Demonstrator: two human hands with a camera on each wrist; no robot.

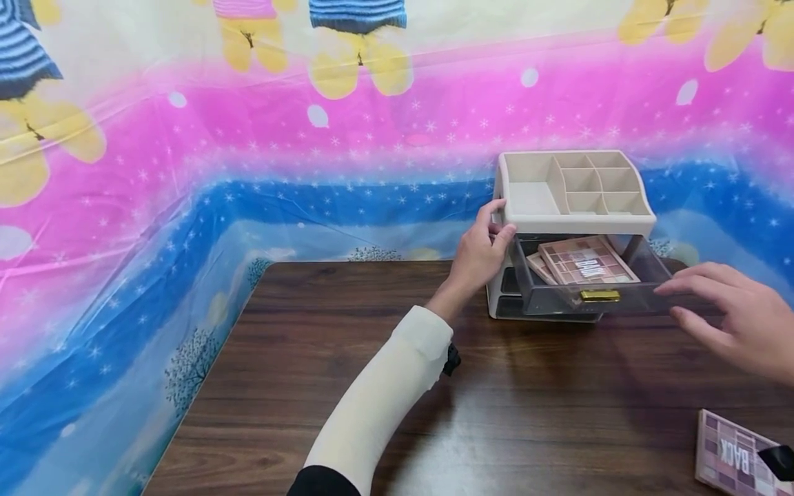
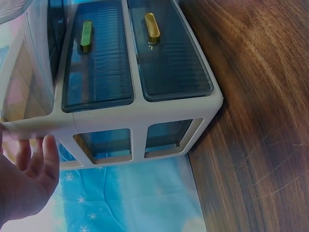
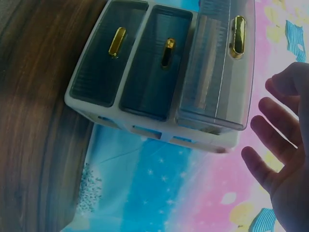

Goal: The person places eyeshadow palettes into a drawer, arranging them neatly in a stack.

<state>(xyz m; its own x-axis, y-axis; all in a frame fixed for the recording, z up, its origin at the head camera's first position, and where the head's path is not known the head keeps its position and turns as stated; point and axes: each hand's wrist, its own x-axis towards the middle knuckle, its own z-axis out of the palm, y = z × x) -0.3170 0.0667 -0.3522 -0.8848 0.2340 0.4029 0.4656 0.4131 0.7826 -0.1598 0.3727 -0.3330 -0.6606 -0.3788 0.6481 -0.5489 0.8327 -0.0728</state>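
Organiser of cream plastic point(image 1: 573, 224), one, left hand point(image 1: 480, 253) gripping its side; three gold-handled clear drawers point(image 1: 552, 300), topmost holding two visible pink-chequered palettes point(image 1: 579, 263); right hand point(image 1: 741, 317) empty, fingers point(image 1: 697, 284) loosely spread.

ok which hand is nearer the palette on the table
Right. The right hand is by the open drawer, beyond the palette; the left hand is farther, against the left side of the organizer.

The head camera looks forward and down; both wrist cameras (nearer, tilted sideways) share the drawer unit point(image 1: 577, 224)'s front.
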